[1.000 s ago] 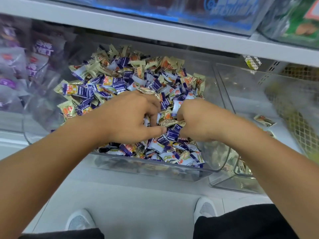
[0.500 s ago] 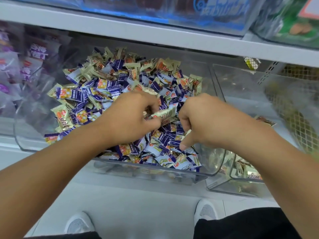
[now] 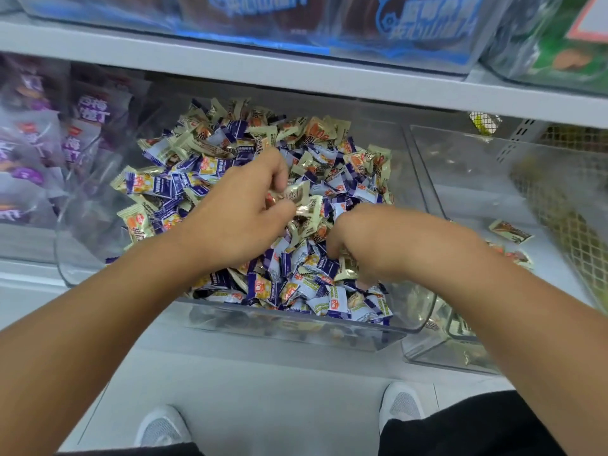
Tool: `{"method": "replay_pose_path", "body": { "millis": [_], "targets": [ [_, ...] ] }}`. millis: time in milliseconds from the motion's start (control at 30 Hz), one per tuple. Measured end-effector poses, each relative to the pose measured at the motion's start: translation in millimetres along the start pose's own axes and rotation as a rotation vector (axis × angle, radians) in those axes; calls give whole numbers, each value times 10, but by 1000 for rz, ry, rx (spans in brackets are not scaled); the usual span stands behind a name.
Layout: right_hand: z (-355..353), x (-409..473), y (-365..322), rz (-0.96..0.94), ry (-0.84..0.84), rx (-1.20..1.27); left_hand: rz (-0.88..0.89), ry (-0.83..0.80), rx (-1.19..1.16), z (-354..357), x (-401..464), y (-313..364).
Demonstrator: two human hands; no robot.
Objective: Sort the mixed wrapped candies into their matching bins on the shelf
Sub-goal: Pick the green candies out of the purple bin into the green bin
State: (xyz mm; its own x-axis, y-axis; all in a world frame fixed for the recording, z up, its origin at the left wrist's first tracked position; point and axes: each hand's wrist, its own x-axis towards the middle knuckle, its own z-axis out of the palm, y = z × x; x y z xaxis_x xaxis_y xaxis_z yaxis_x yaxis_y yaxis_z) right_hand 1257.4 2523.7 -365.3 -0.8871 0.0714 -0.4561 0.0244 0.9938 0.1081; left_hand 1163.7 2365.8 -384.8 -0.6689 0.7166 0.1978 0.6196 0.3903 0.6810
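While hands crowd bin; room rightward

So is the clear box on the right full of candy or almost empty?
Almost empty. The right bin shows mostly bare floor, with just a few cream candies lying in it.

left hand – pinching cream candy | right hand – in candies

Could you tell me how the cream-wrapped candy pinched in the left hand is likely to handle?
The cream-wrapped candy in the left hand looks small, so probably light. Its glossy wrapper may be slippery, and the crimped ends likely flex. It seems flat, so unlikely to roll.
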Motion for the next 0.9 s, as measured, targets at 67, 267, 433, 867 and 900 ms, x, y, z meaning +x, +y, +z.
{"method": "replay_pose_path", "body": {
  "millis": [67, 267, 433, 867, 900],
  "targets": [
    [11, 36, 9, -12, 33, 24, 25, -18, 72, -31, 5, -25],
    [-87, 27, 144, -73, 67, 142, 49, -25, 489, 0, 58, -10],
    [-155, 5, 267, -101, 223, 261, 5, -24, 596, 61, 143, -3],
    [-4, 12, -127, -203, -68, 185, 110, 28, 426, 48, 100, -39],
    [-25, -4, -102, -192, -29, 168, 112, 23, 396, 40, 104, -46]
  ]
}}
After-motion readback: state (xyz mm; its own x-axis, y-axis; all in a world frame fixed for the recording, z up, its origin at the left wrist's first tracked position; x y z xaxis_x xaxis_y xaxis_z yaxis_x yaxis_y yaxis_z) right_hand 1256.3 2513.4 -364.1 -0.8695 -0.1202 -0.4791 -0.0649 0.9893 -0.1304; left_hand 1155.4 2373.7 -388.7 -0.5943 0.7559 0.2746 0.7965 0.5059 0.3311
